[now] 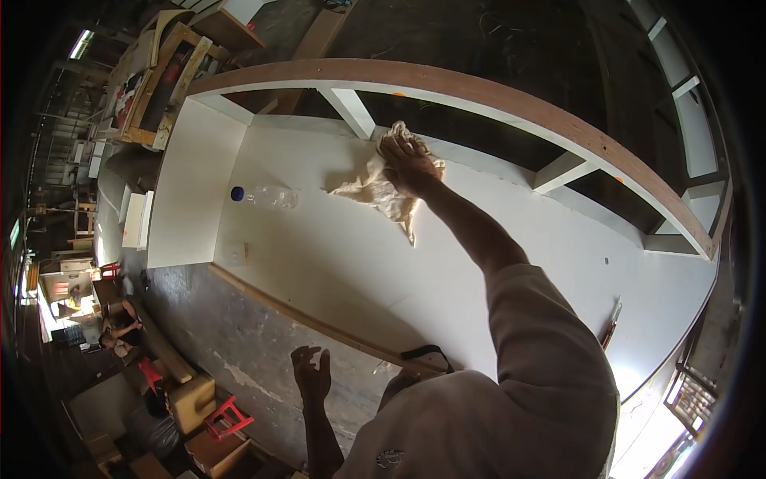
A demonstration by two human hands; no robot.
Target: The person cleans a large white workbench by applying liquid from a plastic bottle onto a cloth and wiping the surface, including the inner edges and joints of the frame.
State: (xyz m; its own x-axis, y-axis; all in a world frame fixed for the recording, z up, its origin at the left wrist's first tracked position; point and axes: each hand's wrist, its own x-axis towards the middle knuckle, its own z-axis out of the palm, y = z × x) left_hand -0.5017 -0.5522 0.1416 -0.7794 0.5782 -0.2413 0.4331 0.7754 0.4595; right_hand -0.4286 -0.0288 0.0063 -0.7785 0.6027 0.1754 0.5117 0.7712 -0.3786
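My right hand (409, 163) presses a crumpled cream cloth (383, 191) onto the white panel (479, 251) of a large cabinet-like frame, close to its far inner side. Loose ends of the cloth spread out below and to the left of the fingers. My left hand (311, 374) hangs over the floor, outside the panel's near edge, with fingers apart and nothing in it. Left of the cloth, a clear plastic bottle (272, 197) with a blue cap lies on its side on the panel.
A brown-edged rail (455, 84) with short white cross-pieces runs along the far side. An upright white end board (194, 179) stands at left. A slim tool (611, 323) lies on the panel at right. A red stool (229, 419) and a seated person (122, 335) are beyond the concrete floor.
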